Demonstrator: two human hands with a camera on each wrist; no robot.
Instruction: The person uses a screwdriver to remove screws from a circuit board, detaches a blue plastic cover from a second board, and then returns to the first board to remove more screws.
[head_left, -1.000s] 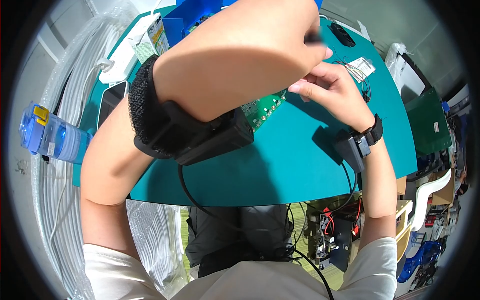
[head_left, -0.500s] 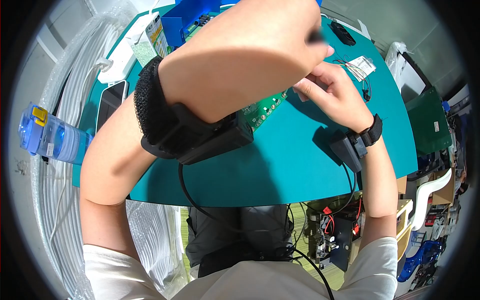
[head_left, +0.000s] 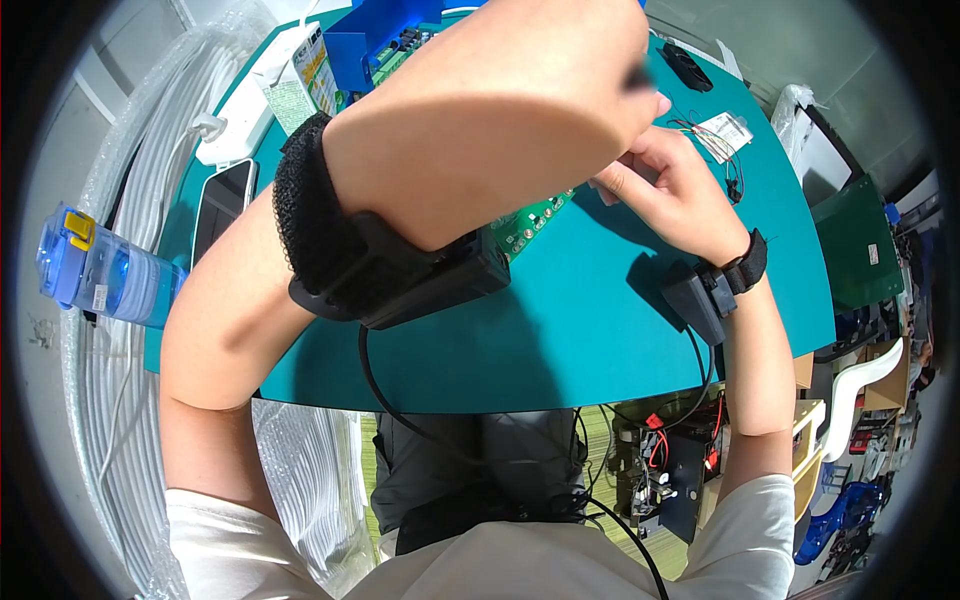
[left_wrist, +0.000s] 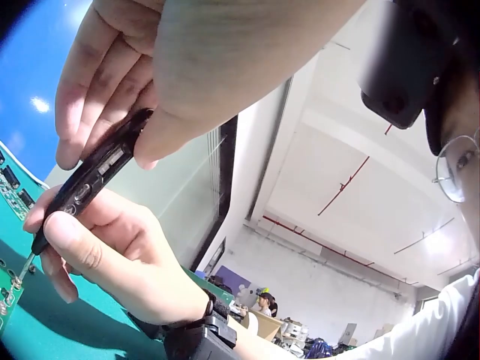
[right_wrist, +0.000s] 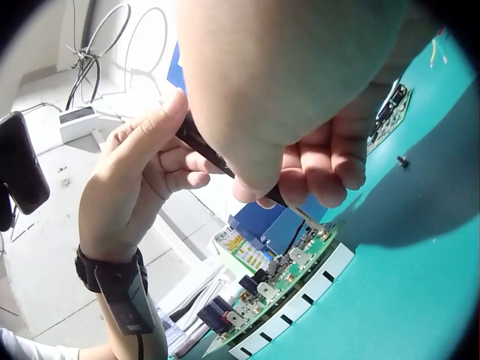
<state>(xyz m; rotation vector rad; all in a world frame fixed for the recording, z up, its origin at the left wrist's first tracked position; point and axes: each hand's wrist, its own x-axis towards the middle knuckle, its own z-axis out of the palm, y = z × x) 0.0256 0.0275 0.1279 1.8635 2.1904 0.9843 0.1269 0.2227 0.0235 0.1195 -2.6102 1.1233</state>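
A slim black screwdriver (left_wrist: 90, 176) with buttons and a small window on its side stands tilted, its metal shaft reaching a screw at the corner of a green circuit board (right_wrist: 279, 281). My left hand (head_left: 610, 70) grips the handle's upper end, fingers on one side and thumb on the other. Lower down, near the shaft, the thumb and fingers of my right hand (head_left: 685, 190) pinch the same handle. From the head view the left forearm hides the screwdriver and most of the board. Under the board's edge runs a slotted white strip (right_wrist: 304, 306).
A loose screw (right_wrist: 403, 160) lies on the green table (head_left: 620, 340) near a second board (right_wrist: 390, 120). Blue bins (head_left: 365, 50), a carton (head_left: 300, 80) and a phone (head_left: 225, 205) stand back left. Thin wires (head_left: 735, 165) lie right; a water bottle (head_left: 110, 265) is far left.
My left forearm and hand have shifted slightly right. The right hand has edged a little right and turned slightly, while both hands stay together over the board's corner.
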